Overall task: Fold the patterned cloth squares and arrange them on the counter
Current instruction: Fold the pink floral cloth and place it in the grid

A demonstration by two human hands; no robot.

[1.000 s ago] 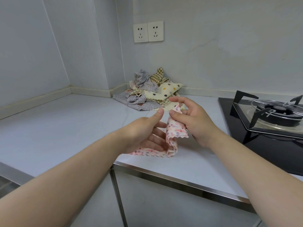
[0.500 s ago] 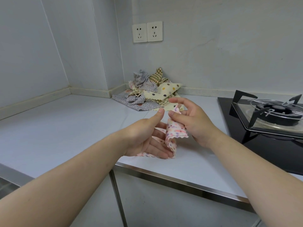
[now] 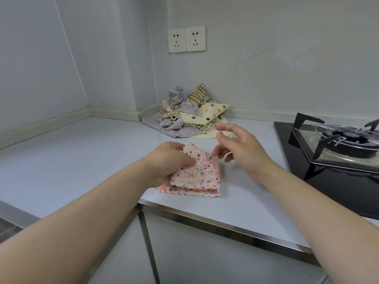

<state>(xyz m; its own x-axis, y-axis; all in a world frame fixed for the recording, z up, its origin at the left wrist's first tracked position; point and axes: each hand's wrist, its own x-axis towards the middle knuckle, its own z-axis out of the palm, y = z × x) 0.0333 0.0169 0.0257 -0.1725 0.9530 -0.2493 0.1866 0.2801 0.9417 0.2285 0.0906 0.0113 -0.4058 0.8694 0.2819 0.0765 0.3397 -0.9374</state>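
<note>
**Folded pink cloth held at the tabletop's front edge**

The pale tabletop (image 3: 82, 160) runs into a wall corner, and its metal-trimmed front edge crosses the lower frame. At the right a black gas hob (image 3: 295, 152) with its pan support is cut off by the frame edge.

In the back corner lies a loose heap of cloths (image 3: 190, 119): grey dotted, checked and cream with large dots. They are crumpled over one another, so their number cannot be made out.

The pink dotted cloth (image 3: 199, 175) is folded into a layered square and lies near the front edge, well apart from the heap.

The left hand (image 3: 170, 160) holds its left side. The grip is clamped on the fabric, with the thumb on top and the fingers hidden beneath the layers.

The right hand (image 3: 242, 152) hovers just right of the cloth, its grip apart and holding nothing. Its fingers are spread and motion-blurred, and they partly cover the heap's near edge.

Two white sockets (image 3: 186, 38) sit on the wall above.
</note>
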